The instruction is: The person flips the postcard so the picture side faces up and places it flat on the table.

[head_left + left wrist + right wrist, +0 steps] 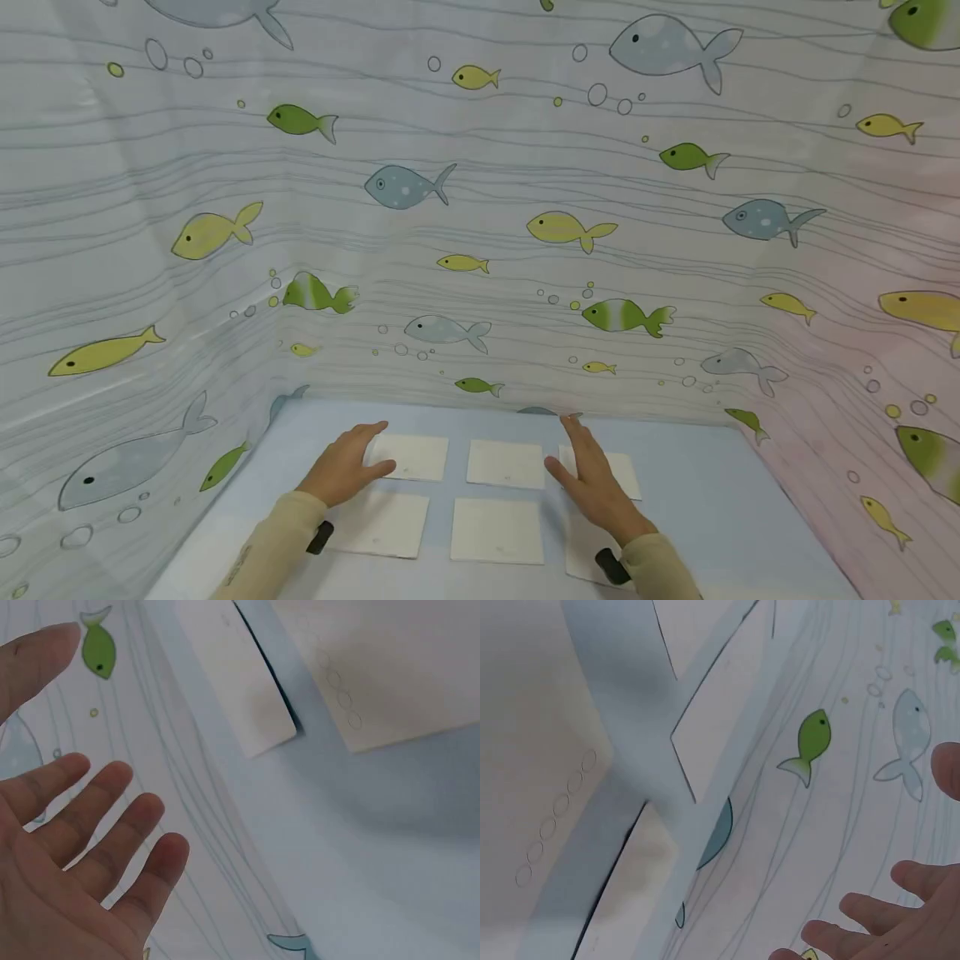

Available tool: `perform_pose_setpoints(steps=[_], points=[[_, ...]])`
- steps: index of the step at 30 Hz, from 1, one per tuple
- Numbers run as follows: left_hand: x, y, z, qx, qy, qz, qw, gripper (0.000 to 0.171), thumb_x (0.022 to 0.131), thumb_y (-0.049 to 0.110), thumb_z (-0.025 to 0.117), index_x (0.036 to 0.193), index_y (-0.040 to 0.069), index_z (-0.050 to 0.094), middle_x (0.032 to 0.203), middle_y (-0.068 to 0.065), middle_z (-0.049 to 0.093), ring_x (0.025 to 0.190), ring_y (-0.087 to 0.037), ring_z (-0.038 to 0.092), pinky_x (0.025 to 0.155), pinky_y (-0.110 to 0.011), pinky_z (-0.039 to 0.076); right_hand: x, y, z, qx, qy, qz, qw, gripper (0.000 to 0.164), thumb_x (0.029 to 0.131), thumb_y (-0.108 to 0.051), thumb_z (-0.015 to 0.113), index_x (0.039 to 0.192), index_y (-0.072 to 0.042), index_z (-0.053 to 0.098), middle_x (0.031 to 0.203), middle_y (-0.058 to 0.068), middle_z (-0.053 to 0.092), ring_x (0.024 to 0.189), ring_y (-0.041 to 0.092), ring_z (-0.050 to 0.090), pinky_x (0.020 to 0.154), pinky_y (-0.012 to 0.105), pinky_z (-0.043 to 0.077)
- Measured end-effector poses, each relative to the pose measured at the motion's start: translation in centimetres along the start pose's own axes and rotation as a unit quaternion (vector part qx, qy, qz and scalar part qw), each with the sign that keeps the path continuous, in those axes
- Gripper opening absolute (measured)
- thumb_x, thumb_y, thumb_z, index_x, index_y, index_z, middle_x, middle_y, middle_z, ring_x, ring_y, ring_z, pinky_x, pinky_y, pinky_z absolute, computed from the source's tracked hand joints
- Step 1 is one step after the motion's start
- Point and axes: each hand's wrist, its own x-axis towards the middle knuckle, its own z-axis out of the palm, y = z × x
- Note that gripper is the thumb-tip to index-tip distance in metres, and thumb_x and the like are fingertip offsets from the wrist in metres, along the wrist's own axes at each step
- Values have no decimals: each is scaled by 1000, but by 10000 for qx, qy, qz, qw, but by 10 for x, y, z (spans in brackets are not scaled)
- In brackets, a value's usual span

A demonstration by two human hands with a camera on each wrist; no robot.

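Note:
Flat white cards lie on the pale blue tabletop in two rows of three. My left hand [347,463] is held over the left side, its fingers spread and holding nothing. It overlaps the edge of the back left card [416,458] and is just behind the front left card [390,523]. My right hand [598,492], also holding nothing with fingers extended, partly hides the back right card [624,473] and the front right card [581,550]. Between the hands lie the back middle card [506,462] and front middle card [497,530]. A row of small ovals marks one card [405,675] in the left wrist view.
A white sheet [517,183] printed with fish and wavy lines stands behind the table [697,467] and along both sides. Each wrist bears a small black device, such as the one at the right sleeve [656,567].

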Motion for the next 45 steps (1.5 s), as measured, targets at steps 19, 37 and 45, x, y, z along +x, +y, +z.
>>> perform_pose_setpoints(steps=[19, 37, 45], points=[[49, -45, 2, -140, -1153, -469, 9921, 87, 76, 31, 90, 149, 8, 49, 146, -24, 50, 137, -48, 41, 108, -62, 34, 24, -28, 57, 255, -803, -478, 9953, 86, 98, -60, 55, 162, -16, 19, 167, 5, 21, 153, 33, 16, 118, 60, 17], [63, -69, 24, 432, -1411, -648, 9869, 96, 67, 42, 94, 148, 11, 51, 131, -14, 60, 122, -40, 56, 102, -58, 42, 72, -36, 86, 130, -1254, -152, 9919, 87, 93, -53, 69, 159, -11, 30, 160, 12, 37, 148, 39, 29, 114, 59, 28], [71, -67, 23, 820, -1463, -603, 9840, 95, 66, 44, 93, 146, 12, 53, 123, -11, 61, 110, -35, 61, 97, -56, 47, 95, -46, 109, -314, -1289, -40, 9912, 84, 91, -45, 75, 158, -14, 34, 158, 7, 41, 144, 39, 35, 111, 58, 33]])
